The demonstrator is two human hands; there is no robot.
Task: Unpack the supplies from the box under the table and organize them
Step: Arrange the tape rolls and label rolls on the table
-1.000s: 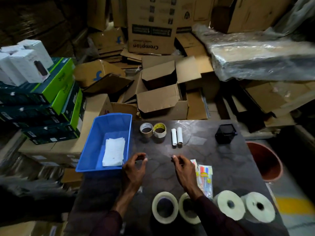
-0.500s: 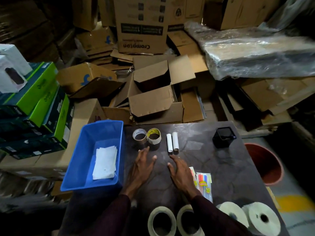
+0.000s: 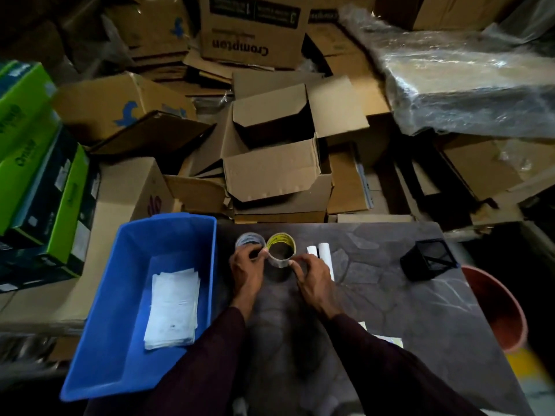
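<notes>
In the head view, both hands have moved up the table since a moment ago, from its bare middle to the two small tape rolls at its far edge, centre of the frame. The left hand (image 3: 247,273) now pinches the grey tape roll (image 3: 250,240) with thumb and fingertips on its rim. The right hand (image 3: 312,276) touches the yellow-printed tape roll (image 3: 281,250) with thumb and forefinger on its near side; whether this grip is closed I cannot tell. The two rolls stand touching each other. I judge that the person has gone from laying supplies out to sorting them, starting with these rolls.

Just right of the right hand lie two white tubes (image 3: 322,255), side by side. Further right stands a black mesh holder (image 3: 428,259), tilted on a corner. At lower left of the frame the blue bin (image 3: 126,295) touches the table (image 3: 390,310) and holds a stack of white sheets (image 3: 174,307). A packet (image 3: 387,340) shows only partly behind the right sleeve. A red bucket (image 3: 498,313) stands at the right edge, and loose cardboard boxes (image 3: 270,163) fill the upper frame. Nothing blocks the way from the rolls to the bin; the tubes lie close to the right hand and might be knocked.
</notes>
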